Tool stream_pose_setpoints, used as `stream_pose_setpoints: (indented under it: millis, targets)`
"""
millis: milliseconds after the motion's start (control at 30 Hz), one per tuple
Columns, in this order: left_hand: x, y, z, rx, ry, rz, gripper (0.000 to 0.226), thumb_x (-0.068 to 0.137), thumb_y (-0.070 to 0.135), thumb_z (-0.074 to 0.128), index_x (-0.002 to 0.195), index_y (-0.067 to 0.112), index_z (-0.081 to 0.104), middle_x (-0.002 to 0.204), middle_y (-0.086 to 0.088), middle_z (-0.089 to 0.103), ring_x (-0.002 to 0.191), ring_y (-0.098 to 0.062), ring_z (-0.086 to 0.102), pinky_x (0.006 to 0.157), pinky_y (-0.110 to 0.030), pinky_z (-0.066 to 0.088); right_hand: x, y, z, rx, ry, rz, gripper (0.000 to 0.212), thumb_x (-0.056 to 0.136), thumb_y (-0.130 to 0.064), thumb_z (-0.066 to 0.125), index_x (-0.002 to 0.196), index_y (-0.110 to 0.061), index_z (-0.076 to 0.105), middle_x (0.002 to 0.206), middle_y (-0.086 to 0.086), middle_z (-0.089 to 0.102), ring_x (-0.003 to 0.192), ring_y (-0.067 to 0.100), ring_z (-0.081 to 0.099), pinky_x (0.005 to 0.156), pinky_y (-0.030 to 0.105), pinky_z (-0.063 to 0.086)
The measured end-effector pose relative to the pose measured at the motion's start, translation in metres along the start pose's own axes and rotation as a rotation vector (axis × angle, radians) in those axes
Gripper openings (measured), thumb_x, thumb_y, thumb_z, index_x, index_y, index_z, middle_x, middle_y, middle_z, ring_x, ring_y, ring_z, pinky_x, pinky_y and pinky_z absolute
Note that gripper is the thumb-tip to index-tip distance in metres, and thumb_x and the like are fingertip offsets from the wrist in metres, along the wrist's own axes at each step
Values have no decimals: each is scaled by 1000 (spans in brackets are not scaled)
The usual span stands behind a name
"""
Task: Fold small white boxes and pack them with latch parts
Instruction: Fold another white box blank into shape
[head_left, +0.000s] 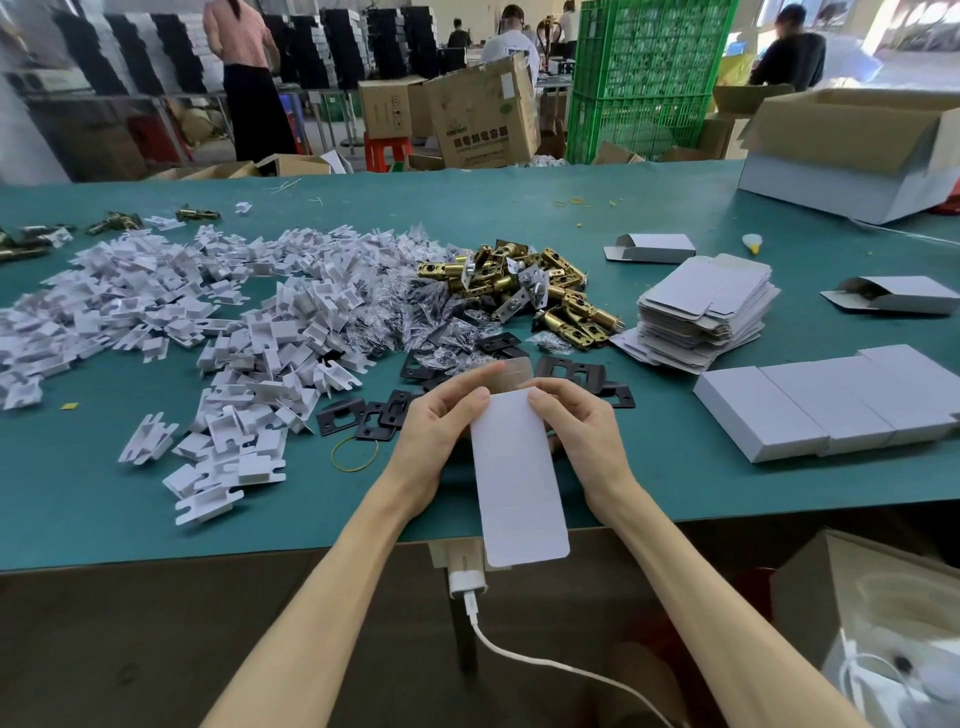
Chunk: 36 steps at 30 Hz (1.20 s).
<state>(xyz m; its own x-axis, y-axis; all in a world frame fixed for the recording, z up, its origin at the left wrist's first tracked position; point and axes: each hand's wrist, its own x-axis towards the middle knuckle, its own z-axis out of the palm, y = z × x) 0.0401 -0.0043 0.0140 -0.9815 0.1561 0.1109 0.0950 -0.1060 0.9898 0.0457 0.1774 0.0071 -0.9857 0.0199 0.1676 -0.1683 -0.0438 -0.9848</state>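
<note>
Holding a small white box (519, 478) in both hands at the near edge of the green table (675, 218), pointed lengthwise away from the body, with its near end out past that edge. Gripping the far left part with the left hand (441, 421): thumb flat on the white top face, index finger stretched forward onto the brown flap at the far end, other fingers curled underneath. Gripping the far right part with the right hand (576, 431): thumb pressed on the top face beside the left thumb, fingers curled under and mostly hidden. Just beyond the hands, black strike plates (363, 415) scattered on the table, one partly behind the box's flap. Further toward the middle, a heap of brass latch bolts (530, 286), touching a spread of small clear bags (405, 301), contents too small to tell. Across the left half, a wide pile of white inserts (208, 312). Left of the left wrist, a yellow rubber band (356, 452). Right of the latch bolts, a stack of flat box blanks (711, 306); nearer the right edge, a row of folded white boxes (831, 405) side by side. At the far right corner, an open carton (852, 150).
</note>
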Motion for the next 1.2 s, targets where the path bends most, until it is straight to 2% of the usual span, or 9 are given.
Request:
stream_pose_setpoints:
  millis: [100,200,333,433,567,733,867,1000,1200]
  targets:
    - [1,0,-1,5,-10,32,41,104,15,61,141,31,64,131,0,71,116,-15,64,108,-45,48,1,1,1,-30,-4,-8,15,99,-30,65,107,-21,74,103,-5,73,93,14,68,65,22,50]
    - [3,-2,-2,-37,14,30,49,103,16,63,147,38,57,105,-2,73,101,-19,65,100,-43,52,1,0,2,-43,0,-14,13,99,-31,65,106,-24,73,103,-6,73,93,13,67,65,22,48]
    - [4,-6,-2,-19,67,16,22,101,15,66,121,20,76,117,-13,75,102,-23,67,98,-54,53,0,-1,2,11,-8,-29,19,98,-30,67,115,-21,64,93,-1,75,82,13,69,60,20,50]
    - [5,-9,-2,-39,124,44,18,101,14,66,113,19,79,112,-10,77,95,-19,69,84,-39,58,1,-4,4,-1,18,33,46,91,-45,68,124,-17,52,90,-10,77,82,7,71,60,19,52]
    - [13,-16,-10,-198,430,43,12,102,14,64,108,12,75,98,-5,73,90,-17,63,79,-33,55,1,-4,6,-134,-97,53,55,86,-66,58,123,-25,57,93,-34,69,89,-12,65,69,7,48]
    - [20,-23,-15,-239,651,64,7,106,15,59,101,14,64,99,-4,65,95,-18,61,83,-33,54,0,-2,1,-158,-211,43,52,89,-59,60,129,-26,64,102,-15,75,87,-4,67,67,14,50]
    - [20,-22,-14,-185,603,83,13,104,21,63,92,15,62,87,0,61,83,-11,59,80,-33,54,2,4,-1,-182,-148,24,33,90,-37,76,121,-28,67,109,-7,73,95,7,69,73,20,53]
    - [16,-16,-8,-133,473,65,42,94,53,65,87,12,64,88,-10,64,84,-19,62,83,-40,58,5,5,-7,58,208,62,31,88,-39,78,111,-20,68,108,0,72,96,15,68,79,27,55]
    - [12,-13,-4,-81,339,76,24,96,32,71,85,11,65,89,-14,67,83,-27,66,78,-42,63,7,6,-9,226,315,125,51,74,-54,83,110,-21,68,111,4,73,106,24,70,94,44,58]
